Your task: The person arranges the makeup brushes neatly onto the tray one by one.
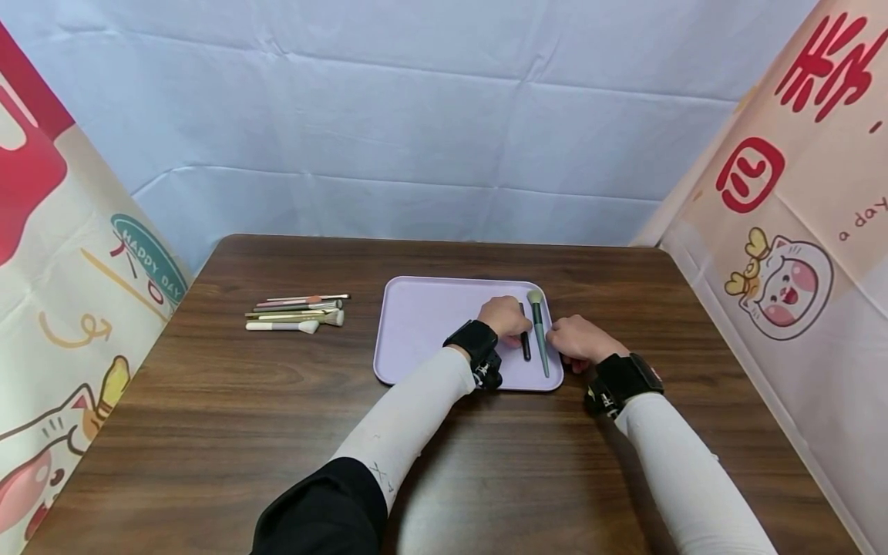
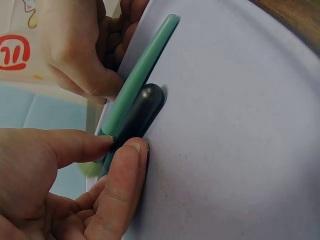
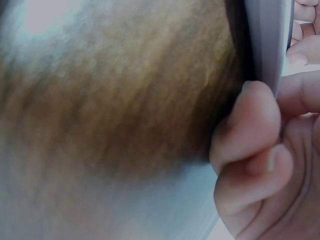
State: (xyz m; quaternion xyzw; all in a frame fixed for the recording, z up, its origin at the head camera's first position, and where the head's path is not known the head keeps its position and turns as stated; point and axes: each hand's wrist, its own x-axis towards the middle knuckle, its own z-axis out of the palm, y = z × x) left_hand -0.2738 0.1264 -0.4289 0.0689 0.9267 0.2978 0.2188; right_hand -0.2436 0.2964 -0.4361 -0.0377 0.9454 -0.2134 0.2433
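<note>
A lilac tray point(image 1: 430, 316) lies on the wooden table. Over its right part, my left hand point(image 1: 502, 317) pinches a dark-handled makeup brush point(image 2: 141, 112) between thumb and fingers; the hand hides its head end. Alongside it, a green makeup brush point(image 1: 539, 335) rests on the tray, bristles toward the far side. In the left wrist view the two handles lie close together. My right hand point(image 1: 581, 339) grips the tray's right edge, fingers curled at the rim point(image 3: 270, 45) in the right wrist view.
Several makeup brushes point(image 1: 294, 314) lie in a group on the table point(image 1: 208, 432), left of the tray. A pale cloth point(image 1: 416, 139) hangs behind the table, and printed cloths stand at the left and right sides.
</note>
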